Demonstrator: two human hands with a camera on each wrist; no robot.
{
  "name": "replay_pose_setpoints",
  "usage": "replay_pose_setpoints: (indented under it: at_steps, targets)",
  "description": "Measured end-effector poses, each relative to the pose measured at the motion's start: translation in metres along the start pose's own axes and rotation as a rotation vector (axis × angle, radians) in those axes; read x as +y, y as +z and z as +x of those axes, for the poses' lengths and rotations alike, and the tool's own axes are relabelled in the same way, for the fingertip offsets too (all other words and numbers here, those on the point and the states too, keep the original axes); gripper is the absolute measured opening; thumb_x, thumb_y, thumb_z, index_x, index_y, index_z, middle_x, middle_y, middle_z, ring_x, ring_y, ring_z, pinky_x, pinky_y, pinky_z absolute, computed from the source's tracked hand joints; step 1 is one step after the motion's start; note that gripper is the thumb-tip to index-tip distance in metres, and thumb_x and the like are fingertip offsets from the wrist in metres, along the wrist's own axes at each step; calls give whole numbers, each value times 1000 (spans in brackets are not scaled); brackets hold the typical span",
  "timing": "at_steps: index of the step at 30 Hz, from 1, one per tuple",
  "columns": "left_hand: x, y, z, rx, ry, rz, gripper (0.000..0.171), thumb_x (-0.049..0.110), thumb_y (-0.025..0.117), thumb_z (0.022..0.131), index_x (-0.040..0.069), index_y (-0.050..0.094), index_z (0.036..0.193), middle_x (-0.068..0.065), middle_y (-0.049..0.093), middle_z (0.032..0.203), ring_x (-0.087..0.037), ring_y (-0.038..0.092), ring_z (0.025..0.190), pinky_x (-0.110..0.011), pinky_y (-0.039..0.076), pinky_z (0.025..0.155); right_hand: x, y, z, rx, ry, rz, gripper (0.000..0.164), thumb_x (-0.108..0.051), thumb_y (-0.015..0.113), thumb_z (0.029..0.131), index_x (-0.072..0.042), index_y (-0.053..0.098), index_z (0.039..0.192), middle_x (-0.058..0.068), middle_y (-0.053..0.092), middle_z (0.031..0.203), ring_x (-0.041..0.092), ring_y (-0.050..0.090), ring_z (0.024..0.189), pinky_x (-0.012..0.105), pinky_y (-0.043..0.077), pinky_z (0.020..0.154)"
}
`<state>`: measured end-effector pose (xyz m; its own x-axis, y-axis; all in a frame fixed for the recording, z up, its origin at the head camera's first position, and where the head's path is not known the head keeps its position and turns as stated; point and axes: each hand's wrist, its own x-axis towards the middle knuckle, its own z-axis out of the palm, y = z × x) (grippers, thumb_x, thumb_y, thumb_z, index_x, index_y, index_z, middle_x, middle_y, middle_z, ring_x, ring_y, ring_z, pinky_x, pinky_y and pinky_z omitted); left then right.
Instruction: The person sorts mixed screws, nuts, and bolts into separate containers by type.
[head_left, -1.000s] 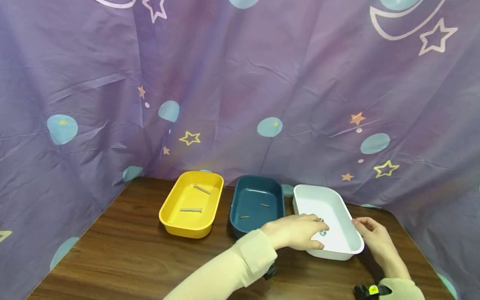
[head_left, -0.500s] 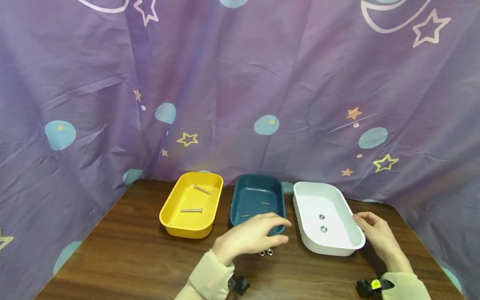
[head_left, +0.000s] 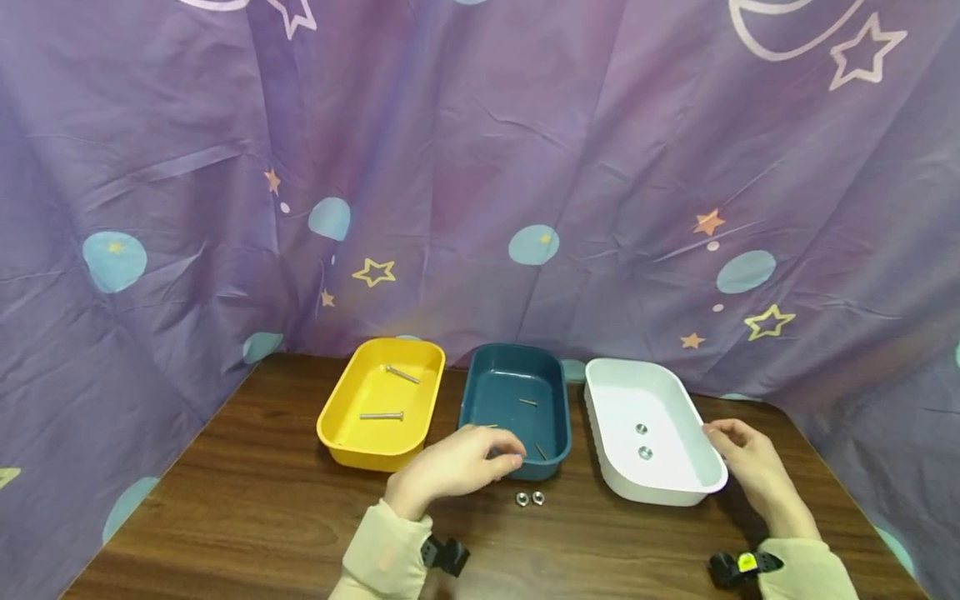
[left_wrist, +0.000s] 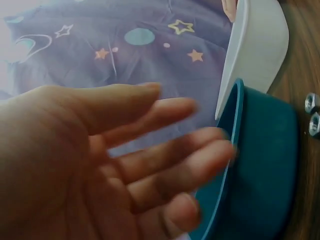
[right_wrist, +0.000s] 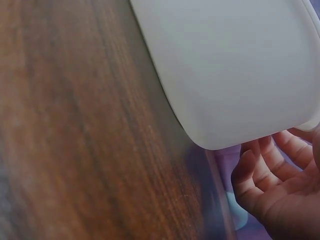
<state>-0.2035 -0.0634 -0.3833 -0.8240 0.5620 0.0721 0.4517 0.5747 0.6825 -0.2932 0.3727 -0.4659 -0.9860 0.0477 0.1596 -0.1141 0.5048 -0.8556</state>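
Note:
My left hand (head_left: 465, 461) hovers at the near left corner of the dark blue tray (head_left: 560, 400), fingers loosely bent and nothing in them. Several thin small screws lie in that tray, one screw (head_left: 540, 452) near its front; the hand partly covers another. Two hex nuts (head_left: 522, 499) sit on the table just in front. At the right side of the white tray (head_left: 622, 483), my right hand (head_left: 753, 467) holds the rim with its fingertips. Inside this tray are two nuts (head_left: 645, 452). In the right wrist view, the tray wall hides some fingertips (right_wrist: 247, 162).
A yellow tray (head_left: 352, 450) with two long bolts (head_left: 381, 416) stands left of the blue one. All three trays line up on the brown wooden table (head_left: 247, 500), before a purple curtain (head_left: 450, 208) with stars.
My left hand has withdrawn from over the white tray and moved left to the blue tray's corner, uncovering the nuts. The right hand stays at the white rim.

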Motion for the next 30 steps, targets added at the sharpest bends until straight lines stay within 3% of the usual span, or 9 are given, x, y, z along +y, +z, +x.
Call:
replay_pose_setpoints:
  at_steps: [4, 7, 11, 16, 19, 24, 30]
  targets:
    - [-2, 4, -2, -91, -87, 19, 17, 21, 58, 99, 13, 72, 104, 7, 64, 67, -11, 61, 54, -23, 47, 56, -1, 0, 0, 3, 7, 1, 41, -27, 54, 101, 12, 55, 112, -6, 62, 90, 5, 58, 76, 26, 48, 65]
    - [-1, 13, 0, -124, -144, 17, 15, 19, 60, 98, 11, 72, 102, 2, 61, 54, -12, 58, 44, -24, 47, 47, 0, 0, 0, 4, 17, -1, 40, -26, 53, 101, 12, 55, 113, -8, 61, 90, 5, 57, 76, 26, 48, 64]
    - [2, 27, 4, -137, -203, 26, 12, 19, 63, 96, 10, 69, 102, 0, 61, 53, -12, 58, 41, -28, 50, 46, 1, 0, 0, 1, 22, 6, 40, -26, 53, 101, 12, 54, 113, -11, 61, 90, 4, 57, 76, 26, 48, 64]
    - [-4, 44, 6, -140, -271, 110, 10, 20, 65, 94, 11, 66, 97, -1, 59, 56, -11, 57, 40, -27, 49, 45, 2, 1, 1, 4, 22, -4, 41, -27, 54, 101, 12, 55, 112, -10, 61, 90, 4, 57, 76, 25, 48, 65]
    - [-10, 51, 7, -127, -280, 129, 7, 15, 68, 91, 12, 62, 89, 0, 57, 54, -10, 55, 38, -24, 46, 42, 2, 1, 1, 0, 34, -22, 42, -29, 54, 101, 11, 56, 113, -6, 61, 90, 5, 57, 77, 25, 48, 66]
    - [-17, 59, 9, -82, -267, 125, 21, 9, 72, 85, 15, 53, 77, 1, 54, 51, -8, 52, 35, -22, 43, 38, 1, 1, 1, -6, 48, -27, 42, -30, 55, 100, 10, 56, 113, -3, 62, 90, 6, 58, 77, 26, 49, 66]
    - [-16, 65, 14, -16, -256, 166, 25, 14, 75, 82, 15, 52, 72, 3, 52, 50, -8, 49, 33, -22, 40, 35, -1, 1, 1, -6, 44, -10, 43, -31, 56, 100, 10, 56, 112, -5, 62, 89, 7, 59, 76, 27, 50, 65]
